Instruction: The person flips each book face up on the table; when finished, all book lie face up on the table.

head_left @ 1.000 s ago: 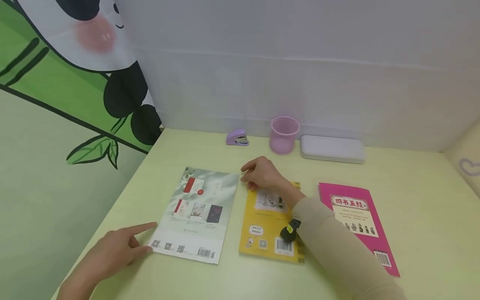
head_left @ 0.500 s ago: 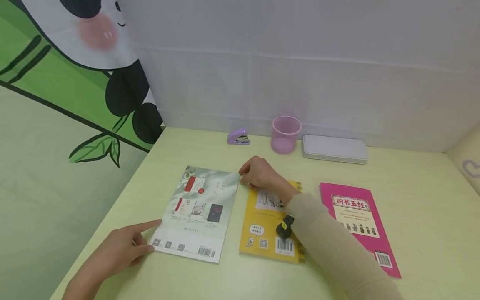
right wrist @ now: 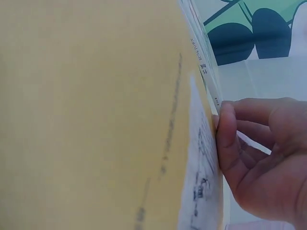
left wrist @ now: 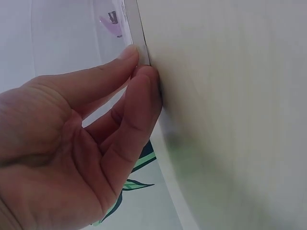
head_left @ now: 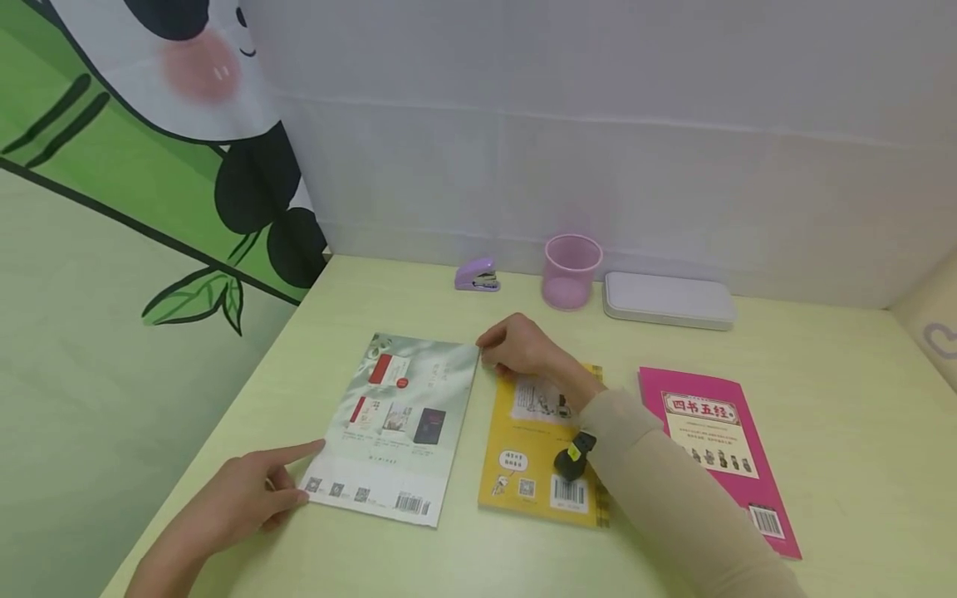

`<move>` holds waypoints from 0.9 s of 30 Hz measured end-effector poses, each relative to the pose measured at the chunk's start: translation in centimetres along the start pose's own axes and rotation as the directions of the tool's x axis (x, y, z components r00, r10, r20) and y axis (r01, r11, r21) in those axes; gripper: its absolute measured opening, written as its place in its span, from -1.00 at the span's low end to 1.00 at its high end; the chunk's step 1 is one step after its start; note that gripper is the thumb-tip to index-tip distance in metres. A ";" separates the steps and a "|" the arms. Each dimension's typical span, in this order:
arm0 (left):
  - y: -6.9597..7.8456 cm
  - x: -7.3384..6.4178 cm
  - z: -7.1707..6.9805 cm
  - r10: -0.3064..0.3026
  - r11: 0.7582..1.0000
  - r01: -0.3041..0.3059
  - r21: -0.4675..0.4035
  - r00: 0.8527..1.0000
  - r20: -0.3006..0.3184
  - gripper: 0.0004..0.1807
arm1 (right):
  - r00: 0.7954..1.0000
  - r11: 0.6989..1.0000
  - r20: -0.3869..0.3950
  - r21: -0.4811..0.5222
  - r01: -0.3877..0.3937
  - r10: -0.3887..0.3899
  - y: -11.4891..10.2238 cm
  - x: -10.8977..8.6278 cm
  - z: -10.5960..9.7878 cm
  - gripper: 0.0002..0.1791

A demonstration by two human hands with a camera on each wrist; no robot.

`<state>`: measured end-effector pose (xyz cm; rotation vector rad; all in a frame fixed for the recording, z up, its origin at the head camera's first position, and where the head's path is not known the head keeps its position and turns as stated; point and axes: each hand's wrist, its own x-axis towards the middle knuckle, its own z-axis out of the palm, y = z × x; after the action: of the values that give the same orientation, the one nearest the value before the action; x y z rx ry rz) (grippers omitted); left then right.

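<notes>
A pale green and white magazine [head_left: 389, 423] lies back cover up at the left of the table. My left hand [head_left: 235, 502] holds its lower left corner, index finger stretched to the left edge and thumb at the corner. In the left wrist view, the thumb and fingers [left wrist: 139, 100] close on the magazine's thin edge [left wrist: 135, 28]. My right hand [head_left: 519, 345] reaches across a yellow book [head_left: 523, 448] and pinches the magazine's upper right corner. The right wrist view shows thumb and fingertips [right wrist: 228, 120] at the magazine's spine [right wrist: 206, 72], beside the yellow cover.
A pink book [head_left: 718, 448] lies to the right, partly under the right sleeve [head_left: 658, 482] in view. Along the back wall stand a purple stapler [head_left: 476, 275], a pink cup [head_left: 570, 274] and a flat pale case [head_left: 669, 300]. The yellow-green table [head_left: 852, 415] carries everything.
My left hand has shifted right, its index finger now at the magazine's left edge. The right hand has moved slightly left onto the upper right corner. The magazine stays nearly in place.
</notes>
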<state>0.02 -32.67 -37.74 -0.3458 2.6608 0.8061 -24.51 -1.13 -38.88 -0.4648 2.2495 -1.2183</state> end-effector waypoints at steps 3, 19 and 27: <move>-0.1 0.1 0.1 -0.002 1.000 0.002 -0.011 1.000 0.004 -0.29 | 1.000 0.994 0.026 0.108 -0.003 0.000 0.4 0.1 -0.1 -0.68; -0.8 0.2 0.2 0.036 0.997 -0.036 -0.068 0.999 -0.001 -0.30 | 0.980 0.923 0.111 0.367 0.114 -0.165 1.2 1.1 -0.7 -0.54; -0.6 0.1 0.4 0.039 0.998 -0.040 -0.057 0.999 -0.011 -0.30 | 0.972 0.903 0.163 0.420 0.089 -0.171 1.8 1.3 -0.9 -0.58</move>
<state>0.24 -32.94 -38.38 -0.3129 2.6655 0.8959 -26.12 -0.30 -40.35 -0.5484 1.7551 -1.5921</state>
